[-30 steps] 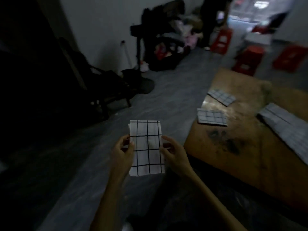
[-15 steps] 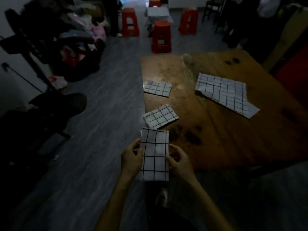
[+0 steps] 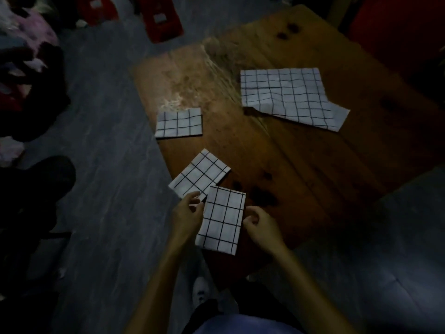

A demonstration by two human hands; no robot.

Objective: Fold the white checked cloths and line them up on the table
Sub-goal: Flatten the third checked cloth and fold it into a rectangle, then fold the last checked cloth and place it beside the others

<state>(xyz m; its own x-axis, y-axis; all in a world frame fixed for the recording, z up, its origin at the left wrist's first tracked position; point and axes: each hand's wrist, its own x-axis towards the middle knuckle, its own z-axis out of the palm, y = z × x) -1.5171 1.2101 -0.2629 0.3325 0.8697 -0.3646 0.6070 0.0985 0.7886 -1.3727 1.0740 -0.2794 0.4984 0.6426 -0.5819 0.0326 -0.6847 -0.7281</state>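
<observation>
Head view, item by item. Left hand (image 3: 187, 212): fingers curled, pinching the left long edge of a folded checked cloth (image 3: 221, 219). Right hand (image 3: 258, 225): fingers curled beside the right long edge of the same cloth; whether they actually grip it cannot be told in the dim light. Held cloth: a narrow folded rectangle, over the near corner of the tabletop (image 3: 289, 165), its far left corner just beside, perhaps overlapping, the second folded cloth (image 3: 199, 173). Second folded cloth: flat near the tabletop's left edge, turned askew. Third folded cloth (image 3: 178, 122): further along the same left edge, lying square, well apart from the second. Unfolded cloths (image 3: 286, 96): spread flat towards the far right of the tabletop, with another layer showing beneath at the right end. Progress, as judged: two cloths folded and laid down, one folded and about to be placed, the spread ones not yet folded; the row needs straightening.
</observation>
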